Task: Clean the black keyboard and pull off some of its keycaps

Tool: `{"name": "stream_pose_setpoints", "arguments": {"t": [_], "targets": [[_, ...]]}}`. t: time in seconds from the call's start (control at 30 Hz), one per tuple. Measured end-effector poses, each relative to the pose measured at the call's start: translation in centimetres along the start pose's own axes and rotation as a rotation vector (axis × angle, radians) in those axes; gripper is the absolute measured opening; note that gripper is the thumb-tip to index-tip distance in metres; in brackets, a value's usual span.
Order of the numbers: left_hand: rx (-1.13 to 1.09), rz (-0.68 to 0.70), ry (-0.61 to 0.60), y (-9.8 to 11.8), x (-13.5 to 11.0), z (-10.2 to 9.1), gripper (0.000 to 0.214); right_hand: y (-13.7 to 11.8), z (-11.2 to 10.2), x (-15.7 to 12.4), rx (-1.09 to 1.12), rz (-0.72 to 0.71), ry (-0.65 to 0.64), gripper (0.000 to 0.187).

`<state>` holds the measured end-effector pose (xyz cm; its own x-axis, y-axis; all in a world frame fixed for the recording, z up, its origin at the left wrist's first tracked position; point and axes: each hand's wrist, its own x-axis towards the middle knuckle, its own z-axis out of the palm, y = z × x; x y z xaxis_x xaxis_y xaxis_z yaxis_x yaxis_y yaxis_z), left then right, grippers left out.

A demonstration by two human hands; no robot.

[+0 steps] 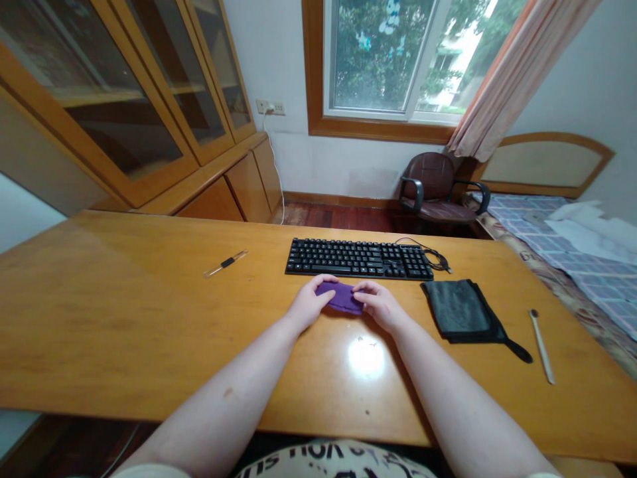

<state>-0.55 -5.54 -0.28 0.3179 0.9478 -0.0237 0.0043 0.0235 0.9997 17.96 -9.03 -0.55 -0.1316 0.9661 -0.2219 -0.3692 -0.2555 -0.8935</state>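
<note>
A small purple cloth (341, 296) lies on the wooden desk (149, 312) just in front of a black keyboard (359, 258). My left hand (309, 305) grips its left end with curled fingers. My right hand (378, 304) pinches its right end. The two hands nearly meet over the cloth, which shows between them and looks folded or bunched.
A folded dark grey cloth (460, 309) lies right of my hands, with a black-handled tool (517, 350) at its corner and a thin pale stick (541, 345) beyond. A clear strip with a black band (226, 263) lies at left. A chair (438, 192), bed and cabinets surround the desk.
</note>
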Motion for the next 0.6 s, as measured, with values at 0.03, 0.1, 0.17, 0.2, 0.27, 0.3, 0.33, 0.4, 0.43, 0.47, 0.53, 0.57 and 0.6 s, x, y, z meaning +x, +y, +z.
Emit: {"name": "stream_pose_setpoints", "arguments": {"t": [0.03, 0.1, 0.17, 0.2, 0.27, 0.3, 0.33, 0.4, 0.43, 0.47, 0.53, 0.57, 0.6], "targets": [[-0.003, -0.002, -0.018, 0.1, -0.1, 0.0, 0.034, 0.0, 0.0, 0.0, -0.019, -0.003, -0.019, 0.025], [-0.030, -0.017, -0.065, 0.3, -0.2, 0.1, 0.046, 0.1, 0.0, 0.0, -0.045, -0.023, -0.057, 0.026], [-0.092, -0.028, -0.099, 0.4, -0.2, 0.1, 0.060, 0.3, 0.0, 0.0, -0.061, -0.055, -0.074, 0.027], [-0.142, -0.032, -0.100, 0.4, -0.2, 0.2, 0.067, 0.3, 0.0, 0.0, -0.067, -0.067, -0.077, 0.026], [-0.260, -0.061, -0.076, 0.2, 0.0, 0.2, 0.078, 0.4, 0.0, 0.0, -0.084, -0.087, -0.069, 0.026], [-0.305, -0.088, -0.053, 0.1, 0.1, 0.2, 0.079, 0.5, 0.1, 0.0, -0.093, -0.095, -0.057, 0.025], [-0.329, -0.117, -0.032, -0.1, 0.1, 0.3, 0.078, 0.5, 0.1, 0.0, -0.102, -0.100, -0.041, 0.024], [-0.289, -0.136, -0.009, -0.4, 0.2, 0.3, 0.071, 0.4, 0.2, 0.0, -0.108, -0.099, -0.006, 0.024], [-0.224, -0.112, -0.009, -0.5, 0.2, 0.3, 0.067, 0.4, 0.2, 0.1, -0.106, -0.095, 0.008, 0.027], [-0.135, -0.068, -0.020, -0.6, 0.1, 0.3, 0.063, 0.4, 0.2, 0.1, -0.103, -0.094, 0.020, 0.031], [0.092, 0.045, -0.054, -0.6, -0.1, 0.2, 0.056, 0.4, 0.2, 0.2, -0.099, -0.109, 0.033, 0.040], [0.213, 0.099, -0.067, -0.6, -0.2, 0.2, 0.053, 0.4, 0.2, 0.2, -0.100, -0.121, 0.034, 0.043], [0.321, 0.145, -0.076, -0.6, -0.3, 0.1, 0.050, 0.4, 0.2, 0.3, -0.104, -0.133, 0.035, 0.045]]}}
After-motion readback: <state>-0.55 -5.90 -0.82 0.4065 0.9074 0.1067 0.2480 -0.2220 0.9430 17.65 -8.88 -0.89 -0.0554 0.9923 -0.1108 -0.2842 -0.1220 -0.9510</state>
